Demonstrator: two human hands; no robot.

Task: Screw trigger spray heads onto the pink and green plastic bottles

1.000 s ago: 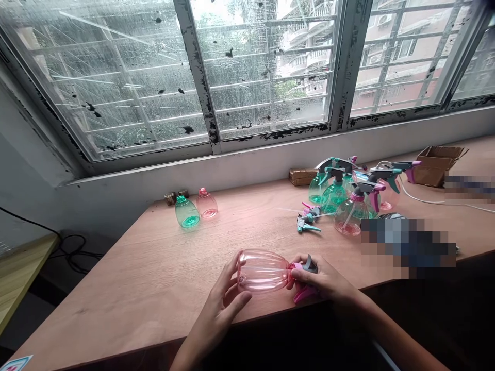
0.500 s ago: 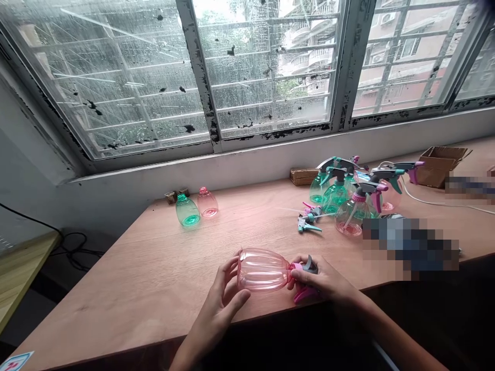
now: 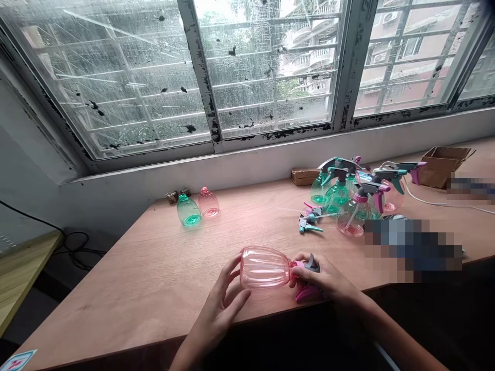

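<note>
A clear pink spray bottle [image 3: 266,268] lies on its side above the front of the table, its base to the left. My right hand [image 3: 319,278] is closed around its neck and the pink-and-grey spray head [image 3: 311,264], whose pink trigger [image 3: 307,292] points down towards the table edge. At the base, my left hand [image 3: 224,293] is cupped with thumb and fingers apart. Its fingertips are near or at the rim of the base, and the thumb sits just below the bottle; firm contact cannot be made out.
A green bottle [image 3: 189,211] and a pink bottle [image 3: 209,202], both without heads, stand at the back left. Loose spray heads [image 3: 309,222] lie near several assembled spray bottles [image 3: 353,214] on the right. Behind are a cardboard box [image 3: 443,166], a flat carton [image 3: 304,176] and a white cable [image 3: 429,202].
The pink bottle's base has risen slightly and shifted a little to the right, away from my left thumb. My right hand keeps its grip at the neck. The view has shifted slightly.
</note>
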